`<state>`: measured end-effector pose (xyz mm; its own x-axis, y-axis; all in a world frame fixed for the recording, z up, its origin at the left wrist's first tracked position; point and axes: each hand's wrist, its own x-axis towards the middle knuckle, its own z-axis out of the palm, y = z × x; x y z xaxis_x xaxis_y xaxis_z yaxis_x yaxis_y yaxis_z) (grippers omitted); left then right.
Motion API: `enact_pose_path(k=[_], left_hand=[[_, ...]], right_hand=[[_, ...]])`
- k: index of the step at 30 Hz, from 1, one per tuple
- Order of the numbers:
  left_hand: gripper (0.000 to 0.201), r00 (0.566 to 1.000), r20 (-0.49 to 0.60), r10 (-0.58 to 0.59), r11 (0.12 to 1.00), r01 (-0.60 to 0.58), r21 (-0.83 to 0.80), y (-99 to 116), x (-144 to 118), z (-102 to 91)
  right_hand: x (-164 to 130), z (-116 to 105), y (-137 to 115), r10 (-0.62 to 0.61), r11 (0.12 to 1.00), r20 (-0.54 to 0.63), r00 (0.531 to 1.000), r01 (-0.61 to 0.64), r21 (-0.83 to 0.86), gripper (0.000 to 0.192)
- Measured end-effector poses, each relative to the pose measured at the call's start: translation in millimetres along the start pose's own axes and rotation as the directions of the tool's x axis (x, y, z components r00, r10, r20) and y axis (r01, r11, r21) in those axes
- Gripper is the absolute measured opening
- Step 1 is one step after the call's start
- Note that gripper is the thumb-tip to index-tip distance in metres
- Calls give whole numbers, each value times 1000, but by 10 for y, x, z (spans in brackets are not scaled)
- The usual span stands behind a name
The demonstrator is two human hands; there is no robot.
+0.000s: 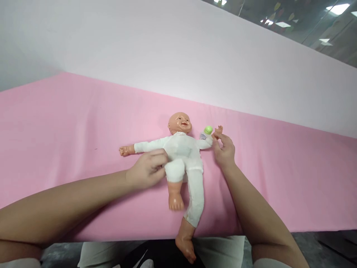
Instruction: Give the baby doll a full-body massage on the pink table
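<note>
A baby doll (182, 154) in a white suit lies on its back on a pink sheet (69, 123), arms spread, one leg hanging over the near edge. My left hand (147, 168) pinches the white fabric at the doll's waist. My right hand (224, 149) touches the doll's outstretched hand, fingers curled around it. A small bottle with a green cap (206, 131) lies next to that hand, by the doll's shoulder.
The pink sheet covers a wide flat surface that ends in a near edge just in front of my lap. A pale wall (178, 48) rises behind it. Ceiling lights (337, 8) show at the top right.
</note>
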<state>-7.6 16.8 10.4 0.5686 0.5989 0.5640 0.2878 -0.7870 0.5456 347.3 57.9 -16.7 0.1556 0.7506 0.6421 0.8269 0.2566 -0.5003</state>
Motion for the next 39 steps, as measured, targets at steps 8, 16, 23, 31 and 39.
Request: enact_pose_path(k=[8, 16, 23, 31, 39], left_hand=[[26, 901, -22, -432, 900, 430, -75, -379, 118, 44], [21, 955, -25, -297, 955, 296, -31, -253, 95, -16], [13, 983, 64, 169, 976, -159, -147, 51, -18, -66], [25, 849, 227, 477, 878, -470, -86, 299, -94, 103], [25, 812, 339, 476, 863, -506, 0, 256, -107, 123]], right_hand=[[-209, 125, -490, -490, 871, 273, 828, 457, 179, 34], [-200, 110, -478, -441, 894, 206, 874, 407, 188, 35], [-19, 10, -31, 23, 930, 69, 997, -47, 364, 41], [116, -1, 326, 420, 847, 191, 887, -459, 269, 50], [118, -59, 202, 379, 907, 321, 868, -280, -315, 54]])
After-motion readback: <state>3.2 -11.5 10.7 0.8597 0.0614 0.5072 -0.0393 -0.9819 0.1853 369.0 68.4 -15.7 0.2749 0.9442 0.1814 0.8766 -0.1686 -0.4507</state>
